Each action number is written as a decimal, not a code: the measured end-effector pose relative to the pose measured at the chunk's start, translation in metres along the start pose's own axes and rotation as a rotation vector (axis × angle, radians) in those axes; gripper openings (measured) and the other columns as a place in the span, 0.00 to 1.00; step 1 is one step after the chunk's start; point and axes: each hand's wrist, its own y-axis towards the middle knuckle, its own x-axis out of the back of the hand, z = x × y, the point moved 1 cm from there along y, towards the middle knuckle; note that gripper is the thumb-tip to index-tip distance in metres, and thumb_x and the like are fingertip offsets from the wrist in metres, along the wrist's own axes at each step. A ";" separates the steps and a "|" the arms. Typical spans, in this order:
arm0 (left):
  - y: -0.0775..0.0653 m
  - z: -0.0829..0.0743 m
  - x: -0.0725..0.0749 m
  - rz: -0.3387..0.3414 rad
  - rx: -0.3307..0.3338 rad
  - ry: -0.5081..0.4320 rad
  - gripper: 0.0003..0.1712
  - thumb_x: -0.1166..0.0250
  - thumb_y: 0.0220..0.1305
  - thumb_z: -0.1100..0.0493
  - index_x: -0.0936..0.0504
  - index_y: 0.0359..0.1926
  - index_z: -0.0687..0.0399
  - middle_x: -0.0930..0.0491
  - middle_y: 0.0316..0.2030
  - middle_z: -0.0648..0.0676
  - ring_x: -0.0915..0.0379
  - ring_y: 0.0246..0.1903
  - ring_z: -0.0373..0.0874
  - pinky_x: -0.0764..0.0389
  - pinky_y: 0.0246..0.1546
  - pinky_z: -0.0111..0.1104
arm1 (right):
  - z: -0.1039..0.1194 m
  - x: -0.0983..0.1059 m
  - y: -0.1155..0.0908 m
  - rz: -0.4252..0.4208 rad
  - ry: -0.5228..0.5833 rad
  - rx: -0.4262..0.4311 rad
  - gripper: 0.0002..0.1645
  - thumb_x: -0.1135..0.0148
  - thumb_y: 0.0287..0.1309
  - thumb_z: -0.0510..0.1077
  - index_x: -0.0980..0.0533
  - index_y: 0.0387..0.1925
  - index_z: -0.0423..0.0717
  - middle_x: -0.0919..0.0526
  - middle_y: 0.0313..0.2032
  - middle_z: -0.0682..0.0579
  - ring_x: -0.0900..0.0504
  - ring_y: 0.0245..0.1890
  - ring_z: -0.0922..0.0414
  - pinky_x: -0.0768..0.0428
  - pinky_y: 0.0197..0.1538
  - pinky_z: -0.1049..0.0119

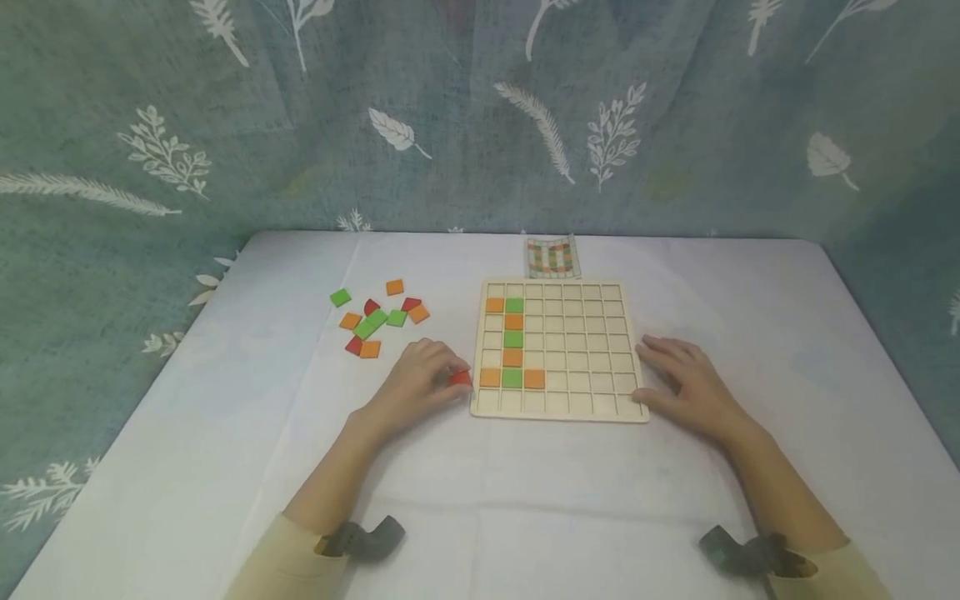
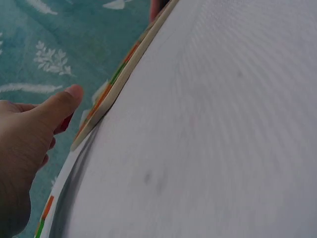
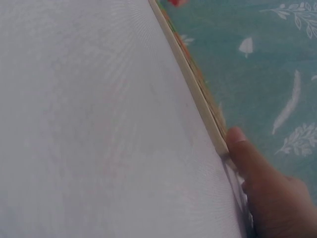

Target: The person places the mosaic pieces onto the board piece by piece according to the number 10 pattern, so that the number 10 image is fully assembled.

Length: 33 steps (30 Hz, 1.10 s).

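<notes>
Sleeves (image 1: 288,562); L hand (image 1: 416,379) pinches red pc (image 1: 460,379) (R hand (image 1: 688,382) touches brd (image 1: 582,362))

No lettering, brand, label or number can be read in any of the three views. The nearest thing to a sign is the small card (image 1: 552,257) at the far edge of the board (image 1: 573,339), which carries a printed grid with orange and green squares (too small and soft to tell whether any writing goes with it).
</notes>
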 end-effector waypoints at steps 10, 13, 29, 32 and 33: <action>0.045 -0.030 -0.026 0.028 -0.140 0.004 0.17 0.32 0.56 0.44 0.17 0.41 0.48 0.24 0.34 0.43 0.36 0.39 0.39 0.36 0.49 0.36 | -0.003 -0.001 0.001 -0.011 0.013 0.001 0.41 0.31 0.50 0.57 0.31 0.63 0.44 0.34 0.66 0.44 0.41 0.65 0.39 0.44 0.62 0.39; 0.056 -0.040 -0.033 0.035 -0.176 0.004 0.18 0.33 0.55 0.43 0.17 0.41 0.49 0.23 0.35 0.43 0.35 0.39 0.39 0.36 0.48 0.36 | -0.002 -0.002 0.000 -0.006 0.016 -0.013 0.41 0.31 0.49 0.57 0.31 0.63 0.45 0.34 0.66 0.44 0.42 0.65 0.40 0.44 0.62 0.39; 0.075 -0.066 -0.059 0.135 -0.217 0.066 0.14 0.37 0.60 0.43 0.17 0.43 0.41 0.25 0.36 0.41 0.34 0.43 0.39 0.39 0.56 0.37 | 0.000 -0.001 0.001 -0.003 0.014 -0.006 0.41 0.31 0.49 0.58 0.31 0.62 0.45 0.34 0.65 0.44 0.41 0.64 0.41 0.43 0.61 0.39; 0.074 -0.069 -0.061 0.131 -0.224 0.053 0.15 0.37 0.60 0.45 0.17 0.45 0.42 0.23 0.38 0.42 0.33 0.44 0.40 0.39 0.58 0.39 | 0.000 -0.001 0.002 -0.010 0.015 0.008 0.41 0.30 0.49 0.56 0.30 0.62 0.44 0.33 0.65 0.44 0.41 0.64 0.40 0.43 0.62 0.40; 0.074 -0.070 -0.061 0.128 -0.225 0.050 0.15 0.37 0.60 0.45 0.17 0.45 0.42 0.23 0.39 0.43 0.33 0.44 0.41 0.39 0.58 0.39 | -0.001 -0.001 0.002 -0.011 0.016 0.014 0.40 0.30 0.49 0.56 0.30 0.62 0.44 0.33 0.65 0.44 0.40 0.64 0.40 0.43 0.61 0.40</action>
